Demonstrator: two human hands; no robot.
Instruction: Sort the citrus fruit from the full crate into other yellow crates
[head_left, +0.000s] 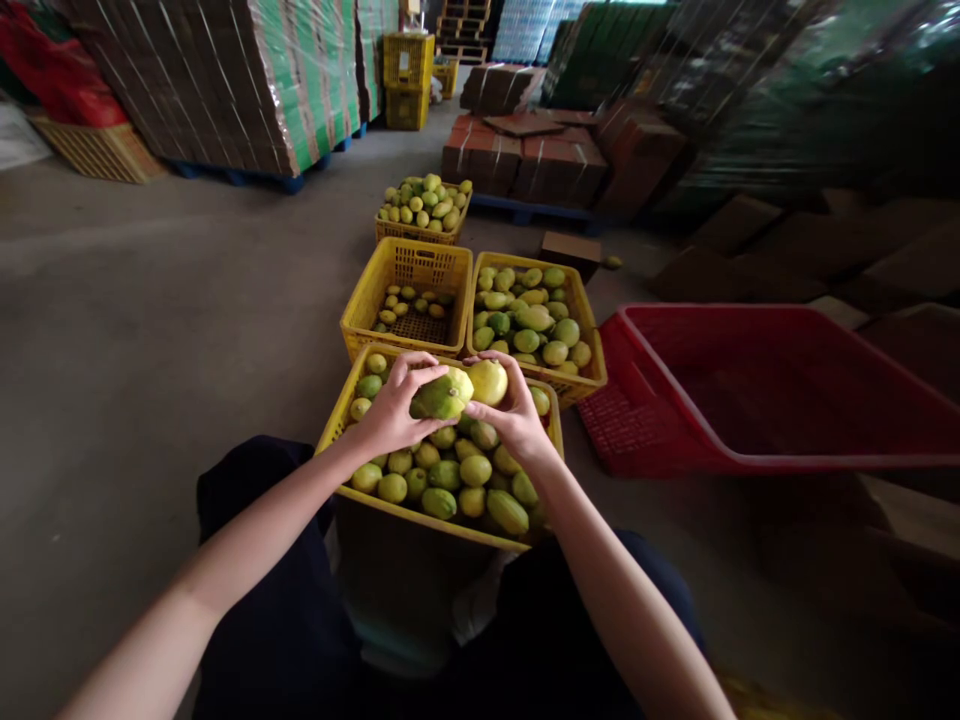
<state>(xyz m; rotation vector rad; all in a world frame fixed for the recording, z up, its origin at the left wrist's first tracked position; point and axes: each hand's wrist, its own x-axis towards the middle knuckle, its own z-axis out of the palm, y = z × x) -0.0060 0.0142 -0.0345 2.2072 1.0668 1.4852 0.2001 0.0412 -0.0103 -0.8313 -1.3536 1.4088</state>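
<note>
My left hand (409, 405) is closed around a green-yellow papaya (444, 393), its tip end facing right. In my right hand (514, 405) is a rounder, yellower papaya (488, 382), gripped between thumb and fingers. The two fruits are side by side, nearly touching, above a yellow crate (442, 517) between my knees. Many green and yellow papayas (474, 470) fill that crate, partly hidden by my hands and forearms.
Beyond stand a yellow crate (352, 305) with several small fruits at its bottom, a full yellow crate (592, 350) to its right, and another full crate (424, 236) farther back. A large red basket (615, 420) is at right. Flattened cardboard and wrapped pallets (315, 90) surround the floor.
</note>
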